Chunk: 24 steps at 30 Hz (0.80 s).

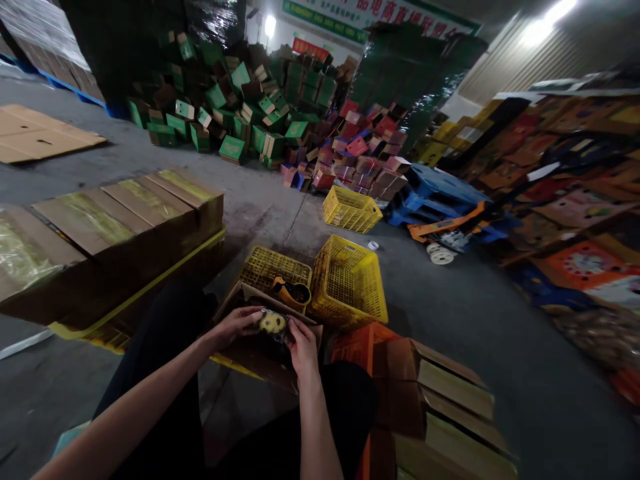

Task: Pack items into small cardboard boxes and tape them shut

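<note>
Between my two hands is a small yellow item with dark spots, wrapped in clear plastic; its exact kind I cannot make out. My left hand pinches its left end, and my right hand has the right end of the wrap. Both hands are above an open cardboard box between my knees, whose inside is dark. Just beyond the box, a yellow-and-black rounded object rests on an upturned yellow plastic crate.
Taped cartons stand in a yellow crate on the left; more cartons sit by an orange crate at right. Ahead are yellow crates, a pallet jack, blue pallets and heaped green boxes.
</note>
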Each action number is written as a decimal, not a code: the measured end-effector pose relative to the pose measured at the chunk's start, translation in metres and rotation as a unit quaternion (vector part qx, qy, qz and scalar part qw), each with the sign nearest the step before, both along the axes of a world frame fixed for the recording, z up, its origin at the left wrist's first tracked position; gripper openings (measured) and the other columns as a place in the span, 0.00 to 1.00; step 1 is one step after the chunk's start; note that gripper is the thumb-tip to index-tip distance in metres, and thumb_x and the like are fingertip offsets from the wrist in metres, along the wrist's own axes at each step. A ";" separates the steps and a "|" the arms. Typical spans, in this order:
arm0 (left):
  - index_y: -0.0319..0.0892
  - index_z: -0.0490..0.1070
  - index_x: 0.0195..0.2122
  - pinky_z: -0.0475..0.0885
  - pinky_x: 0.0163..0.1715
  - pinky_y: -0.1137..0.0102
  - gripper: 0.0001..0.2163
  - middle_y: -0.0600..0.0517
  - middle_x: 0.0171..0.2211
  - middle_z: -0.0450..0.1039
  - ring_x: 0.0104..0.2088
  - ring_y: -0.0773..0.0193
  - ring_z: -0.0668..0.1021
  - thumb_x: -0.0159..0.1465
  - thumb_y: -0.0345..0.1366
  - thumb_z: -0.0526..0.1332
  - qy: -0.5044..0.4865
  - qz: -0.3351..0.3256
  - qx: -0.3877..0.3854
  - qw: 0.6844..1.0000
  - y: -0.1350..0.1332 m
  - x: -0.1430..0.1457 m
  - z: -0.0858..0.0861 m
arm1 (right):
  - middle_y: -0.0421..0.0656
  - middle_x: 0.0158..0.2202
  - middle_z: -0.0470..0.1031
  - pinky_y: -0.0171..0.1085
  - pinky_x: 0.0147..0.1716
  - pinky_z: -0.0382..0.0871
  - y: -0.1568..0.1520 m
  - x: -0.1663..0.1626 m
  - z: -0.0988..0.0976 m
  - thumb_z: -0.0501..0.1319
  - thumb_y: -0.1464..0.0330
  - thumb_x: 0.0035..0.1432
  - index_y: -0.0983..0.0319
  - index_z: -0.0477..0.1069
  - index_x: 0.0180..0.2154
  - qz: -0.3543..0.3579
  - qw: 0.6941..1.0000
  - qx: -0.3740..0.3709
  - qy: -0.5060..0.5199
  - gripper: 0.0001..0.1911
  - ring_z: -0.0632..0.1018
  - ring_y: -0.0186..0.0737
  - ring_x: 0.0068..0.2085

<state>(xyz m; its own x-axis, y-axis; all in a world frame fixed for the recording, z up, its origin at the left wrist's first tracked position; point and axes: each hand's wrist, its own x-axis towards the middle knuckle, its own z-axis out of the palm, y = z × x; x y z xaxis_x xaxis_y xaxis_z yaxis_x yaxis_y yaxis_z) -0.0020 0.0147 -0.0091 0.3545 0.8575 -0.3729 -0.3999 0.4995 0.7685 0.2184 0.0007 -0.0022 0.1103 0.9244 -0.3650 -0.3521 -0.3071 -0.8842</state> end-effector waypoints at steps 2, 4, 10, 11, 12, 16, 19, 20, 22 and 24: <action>0.44 0.74 0.58 0.75 0.52 0.58 0.34 0.42 0.58 0.74 0.58 0.46 0.76 0.51 0.48 0.78 -0.015 -0.016 0.007 1.000 -0.002 -0.001 0.003 | 0.44 0.38 0.83 0.35 0.29 0.76 0.000 -0.001 0.001 0.75 0.57 0.45 0.58 0.83 0.39 0.003 1.000 0.010 -0.013 0.19 0.81 0.41 0.35; 0.46 0.73 0.60 0.75 0.52 0.58 0.34 0.42 0.59 0.73 0.58 0.47 0.76 0.52 0.46 0.78 -0.021 -0.020 0.015 0.999 -0.002 -0.002 0.004 | 0.45 0.40 0.83 0.36 0.31 0.77 -0.001 -0.003 0.004 0.74 0.55 0.46 0.57 0.83 0.41 0.010 0.999 0.027 -0.043 0.21 0.81 0.44 0.38; 0.43 0.73 0.58 0.78 0.50 0.56 0.32 0.40 0.56 0.75 0.56 0.46 0.77 0.55 0.49 0.75 0.005 0.030 0.004 1.000 0.001 -0.002 -0.005 | 0.45 0.55 0.78 0.38 0.34 0.79 -0.002 -0.007 0.023 0.72 0.56 0.49 0.55 0.83 0.45 0.092 0.982 0.080 -0.145 0.21 0.79 0.51 0.50; 0.42 0.74 0.57 0.78 0.50 0.56 0.31 0.40 0.55 0.75 0.56 0.46 0.77 0.55 0.50 0.75 0.006 0.035 0.003 0.999 0.002 -0.002 -0.007 | 0.44 0.56 0.77 0.38 0.35 0.79 -0.002 -0.008 0.027 0.71 0.56 0.50 0.54 0.83 0.44 0.110 0.980 0.087 -0.144 0.19 0.79 0.52 0.51; 0.42 0.75 0.56 0.78 0.50 0.56 0.30 0.40 0.55 0.75 0.55 0.46 0.77 0.55 0.50 0.75 0.008 0.041 0.001 0.999 0.003 -0.002 -0.008 | 0.44 0.58 0.76 0.38 0.36 0.79 -0.003 -0.008 0.030 0.70 0.57 0.52 0.54 0.83 0.44 0.128 0.977 0.095 -0.141 0.18 0.78 0.52 0.52; 0.40 0.77 0.51 0.80 0.47 0.56 0.28 0.42 0.51 0.77 0.53 0.48 0.78 0.54 0.52 0.75 0.026 0.074 -0.005 0.997 0.004 -0.001 -0.011 | 0.42 0.61 0.72 0.39 0.39 0.79 -0.005 -0.011 0.034 0.65 0.61 0.57 0.52 0.82 0.47 0.166 0.966 0.136 -0.147 0.15 0.76 0.51 0.56; 0.39 0.77 0.48 0.80 0.46 0.56 0.28 0.42 0.49 0.78 0.51 0.49 0.79 0.54 0.54 0.74 0.038 0.081 -0.004 0.996 0.004 0.000 -0.010 | 0.43 0.62 0.70 0.39 0.41 0.78 -0.006 -0.012 0.031 0.67 0.63 0.55 0.53 0.81 0.46 0.149 0.962 0.151 -0.171 0.16 0.79 0.47 0.50; 0.39 0.77 0.47 0.80 0.46 0.56 0.28 0.42 0.48 0.78 0.50 0.49 0.79 0.54 0.55 0.74 0.041 0.078 -0.002 0.996 0.004 0.000 -0.009 | 0.44 0.61 0.71 0.39 0.40 0.77 -0.006 -0.012 0.030 0.68 0.62 0.54 0.54 0.82 0.45 0.142 0.960 0.153 -0.185 0.15 0.80 0.46 0.47; 0.38 0.77 0.47 0.80 0.46 0.57 0.28 0.41 0.48 0.78 0.51 0.48 0.79 0.54 0.55 0.74 0.047 0.066 0.000 0.997 0.003 0.001 -0.007 | 0.45 0.55 0.76 0.37 0.39 0.77 -0.006 -0.011 0.027 0.70 0.60 0.53 0.56 0.81 0.40 0.129 0.955 0.157 -0.217 0.12 0.80 0.44 0.43; 0.38 0.77 0.46 0.80 0.45 0.58 0.28 0.40 0.48 0.78 0.50 0.48 0.79 0.54 0.56 0.73 0.050 0.055 0.000 0.997 0.003 0.001 -0.005 | 0.44 0.46 0.80 0.36 0.37 0.76 -0.005 -0.010 0.025 0.69 0.58 0.55 0.56 0.80 0.37 0.121 0.950 0.159 -0.240 0.11 0.80 0.43 0.39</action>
<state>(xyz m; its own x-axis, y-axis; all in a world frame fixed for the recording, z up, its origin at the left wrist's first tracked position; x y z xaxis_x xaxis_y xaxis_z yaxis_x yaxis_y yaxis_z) -0.0012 0.0175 -0.0141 0.2189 0.8893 -0.4016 -0.3746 0.4566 0.8069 0.2087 -0.0047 0.0229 -0.0357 0.9991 -0.0244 0.1625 -0.0183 -0.9865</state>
